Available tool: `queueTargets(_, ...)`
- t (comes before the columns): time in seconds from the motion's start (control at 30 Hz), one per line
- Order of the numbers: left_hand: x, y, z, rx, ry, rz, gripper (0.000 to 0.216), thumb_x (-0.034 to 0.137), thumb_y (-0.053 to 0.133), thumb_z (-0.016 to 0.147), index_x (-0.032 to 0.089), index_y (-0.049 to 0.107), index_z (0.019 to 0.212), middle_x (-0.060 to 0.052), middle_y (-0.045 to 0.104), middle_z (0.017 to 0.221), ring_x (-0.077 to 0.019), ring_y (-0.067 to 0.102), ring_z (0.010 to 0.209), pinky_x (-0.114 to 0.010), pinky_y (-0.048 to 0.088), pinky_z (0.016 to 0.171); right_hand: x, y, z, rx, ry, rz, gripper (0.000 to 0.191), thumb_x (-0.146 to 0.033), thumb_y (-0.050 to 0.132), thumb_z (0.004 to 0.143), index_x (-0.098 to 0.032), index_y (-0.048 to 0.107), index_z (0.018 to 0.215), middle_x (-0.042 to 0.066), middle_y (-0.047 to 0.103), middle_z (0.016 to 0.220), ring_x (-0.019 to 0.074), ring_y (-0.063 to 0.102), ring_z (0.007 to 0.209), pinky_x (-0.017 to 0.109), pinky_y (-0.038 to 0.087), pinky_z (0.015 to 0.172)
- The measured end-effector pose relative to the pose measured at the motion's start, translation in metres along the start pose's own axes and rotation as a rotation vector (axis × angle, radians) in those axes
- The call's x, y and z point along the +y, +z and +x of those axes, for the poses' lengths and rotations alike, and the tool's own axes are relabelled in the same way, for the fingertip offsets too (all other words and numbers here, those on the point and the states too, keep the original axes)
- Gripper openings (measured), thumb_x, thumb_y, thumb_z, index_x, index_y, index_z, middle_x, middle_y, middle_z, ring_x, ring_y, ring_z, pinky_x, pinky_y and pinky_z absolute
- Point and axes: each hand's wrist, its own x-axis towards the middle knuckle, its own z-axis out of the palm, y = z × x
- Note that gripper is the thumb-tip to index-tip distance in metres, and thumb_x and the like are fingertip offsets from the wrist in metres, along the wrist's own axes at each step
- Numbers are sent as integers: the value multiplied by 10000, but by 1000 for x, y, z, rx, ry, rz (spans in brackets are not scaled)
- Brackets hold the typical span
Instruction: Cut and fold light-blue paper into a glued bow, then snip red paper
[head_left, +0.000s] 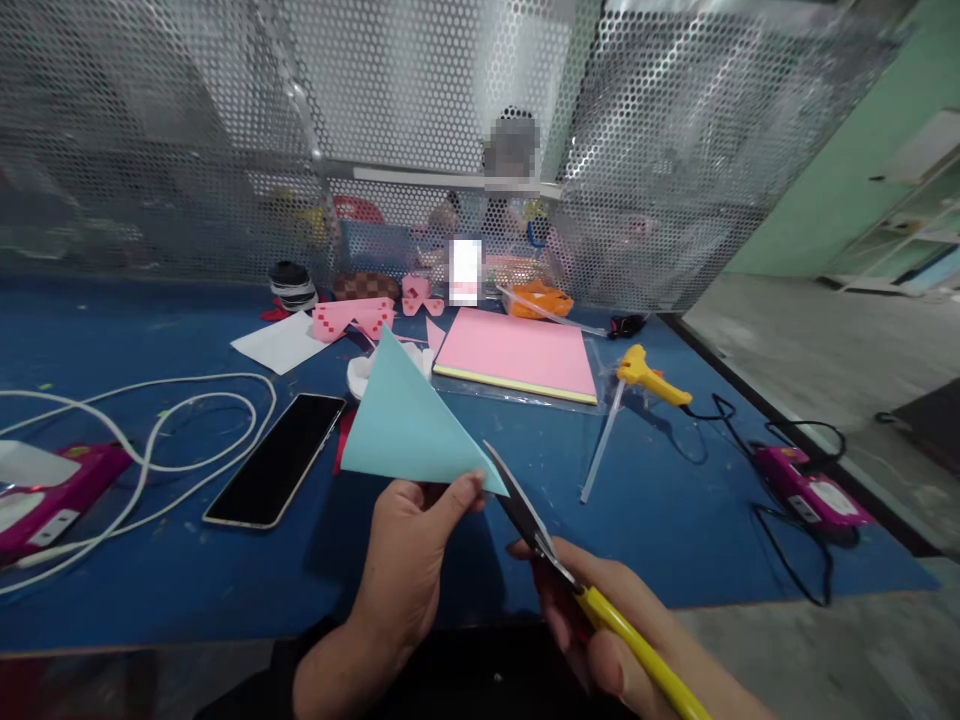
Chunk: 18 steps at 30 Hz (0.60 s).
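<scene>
My left hand [409,560] pinches the lower edge of a folded light-blue paper triangle [405,415] and holds it up over the blue table [150,560]. My right hand [600,625] grips yellow-handled scissors [551,555]. Their dark blades point up and left, and the tips touch the paper's right corner, close to my left thumb.
A black phone [277,458] and white cables [187,440] lie to the left. A pink paper stack [517,355], a yellow glue gun [649,378] with a glue stick [600,450], pink paper shapes [352,318] and pink boxes [806,490] lie around. A person sits behind the perforated metal screen [660,150].
</scene>
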Motion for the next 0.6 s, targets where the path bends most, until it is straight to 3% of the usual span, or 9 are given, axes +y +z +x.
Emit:
queueTargets(0.27, -1, 1, 0, 5, -2, 6, 288, 307, 876, 614, 123, 760, 803, -67, 767, 797, -158, 651, 725, -252, 548, 666, 5, 1, 1, 11, -8, -4, 850, -842, 475, 757, -225, 558, 1335, 18, 553, 761, 157, 464, 637, 278, 438, 602)
queueTargets(0.6, -1, 1, 0, 6, 9, -12, 292, 310, 886, 591, 123, 762, 778, -70, 764, 783, -162, 652, 718, -252, 552, 642, 2, 3, -3, 83, 2, -73, 784, -816, 473, 784, -235, 615, 1291, 60, 641, 828, 192, 565, 698, 307, 519, 662)
